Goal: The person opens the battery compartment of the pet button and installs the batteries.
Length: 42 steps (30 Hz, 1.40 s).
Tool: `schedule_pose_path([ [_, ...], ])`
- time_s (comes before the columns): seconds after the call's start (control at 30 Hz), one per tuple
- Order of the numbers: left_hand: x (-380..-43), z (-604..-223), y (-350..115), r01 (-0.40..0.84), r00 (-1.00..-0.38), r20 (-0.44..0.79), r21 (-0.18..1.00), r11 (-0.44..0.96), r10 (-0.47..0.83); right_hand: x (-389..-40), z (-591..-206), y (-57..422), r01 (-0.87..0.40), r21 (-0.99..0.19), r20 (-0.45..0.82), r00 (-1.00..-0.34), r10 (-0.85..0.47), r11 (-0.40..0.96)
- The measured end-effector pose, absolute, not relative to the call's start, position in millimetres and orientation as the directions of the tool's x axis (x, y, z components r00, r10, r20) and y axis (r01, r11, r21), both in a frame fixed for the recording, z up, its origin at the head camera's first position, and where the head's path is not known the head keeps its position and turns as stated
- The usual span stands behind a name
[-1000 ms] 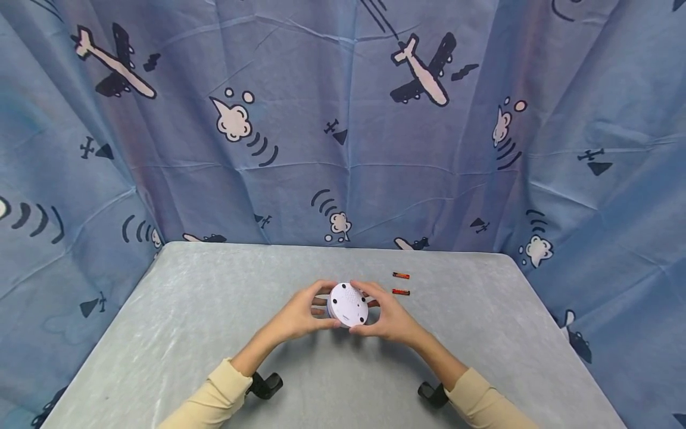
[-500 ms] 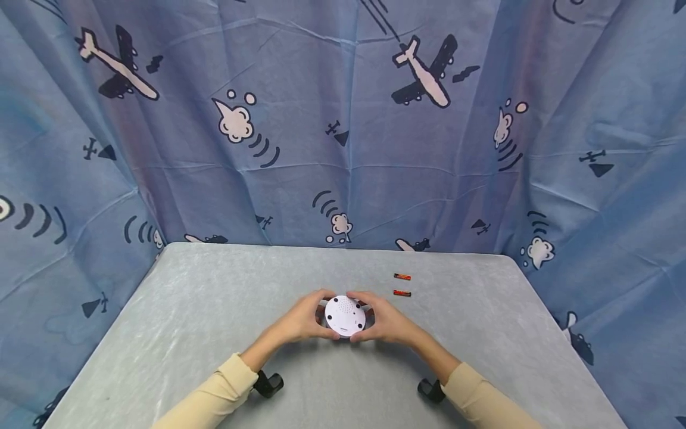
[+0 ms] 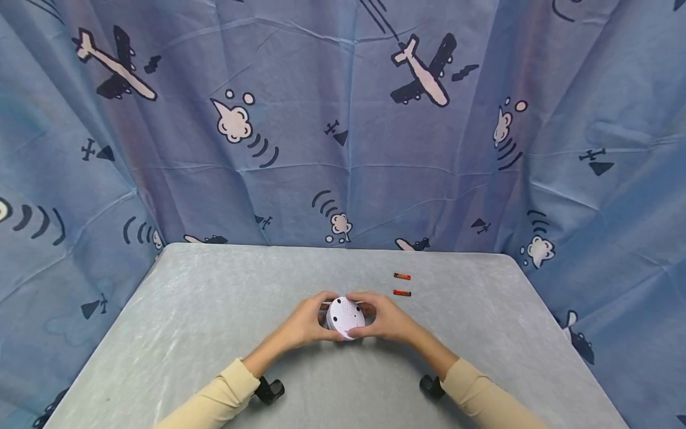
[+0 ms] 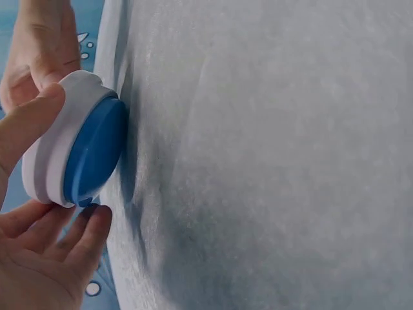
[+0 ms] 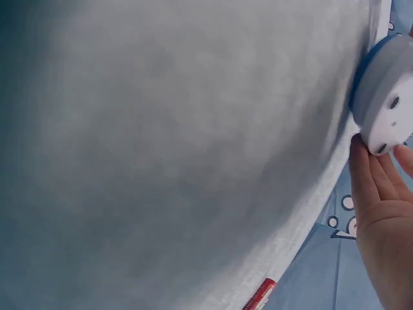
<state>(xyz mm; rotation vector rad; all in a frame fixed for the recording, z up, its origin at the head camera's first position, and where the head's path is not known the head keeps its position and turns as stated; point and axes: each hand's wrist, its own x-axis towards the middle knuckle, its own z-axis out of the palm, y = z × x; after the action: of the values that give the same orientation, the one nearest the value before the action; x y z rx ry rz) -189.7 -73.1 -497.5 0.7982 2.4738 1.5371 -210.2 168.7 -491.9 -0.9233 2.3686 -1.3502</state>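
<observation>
A round white push-button device (image 3: 343,314) with a blue dome (image 4: 102,150) is held between both hands, close over the table. Its white base faces up, showing dark round feet and a patch of small holes, and it tilts so its left side wall shows. My left hand (image 3: 306,320) grips the left side, thumb at the near edge and fingers round the far side. From the right, my right hand (image 3: 387,318) pinches it, its thumb lying over the near edge of the base. In the right wrist view, the right fingertips (image 5: 358,145) are at the device's rim.
Two red batteries, a far one (image 3: 402,276) and a nearer one (image 3: 402,293), lie on the grey-white table (image 3: 241,280) right of the hands. Behind the table hangs a blue curtain (image 3: 300,149) printed with planes. Each wrist wears a black camera mount (image 3: 270,391).
The device has come lower and slightly nearer the body. It lay flatter half a second ago and now tilts again, with the right thumb further over its base. The batteries have not moved.
</observation>
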Motion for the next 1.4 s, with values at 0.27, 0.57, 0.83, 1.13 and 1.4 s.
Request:
schedule_pose_path([
  [0.27, -190.0, -493.4, -69.3, 0.390, -0.852, 0.197, 0.857, 0.337, 0.485, -212.5, -485.8, 163.6, -0.447, -0.805, 0.076, -0.731, -0.678, 0.391],
  [0.57, -191.2, -488.3, -65.0, 0.430, -0.848, 0.191, 0.794, 0.429, 0.495, -212.6, -486.0, 160.0, -0.535, -0.726, 0.104, -0.706, -0.700, 0.432],
  [0.83, -193.3, -490.3, -61.8, 0.484, -0.829, 0.241, 0.762, 0.431, 0.505, -212.6, -487.6, 160.2, -0.537, -0.740, 0.120, -0.697, -0.707, 0.405],
  [1.13, -191.3, -491.8, -63.9, 0.451, -0.850, 0.217, 0.771, 0.450, 0.480, -212.2, -489.4, 161.3, -0.575, -0.720, 0.155, -0.679, -0.718, 0.388],
  [1.4, -190.9, -491.1, -64.8, 0.437, -0.857, 0.205, 0.775, 0.456, 0.473, -212.9, -488.4, 160.9, -0.613, -0.685, 0.174, -0.661, -0.730, 0.392],
])
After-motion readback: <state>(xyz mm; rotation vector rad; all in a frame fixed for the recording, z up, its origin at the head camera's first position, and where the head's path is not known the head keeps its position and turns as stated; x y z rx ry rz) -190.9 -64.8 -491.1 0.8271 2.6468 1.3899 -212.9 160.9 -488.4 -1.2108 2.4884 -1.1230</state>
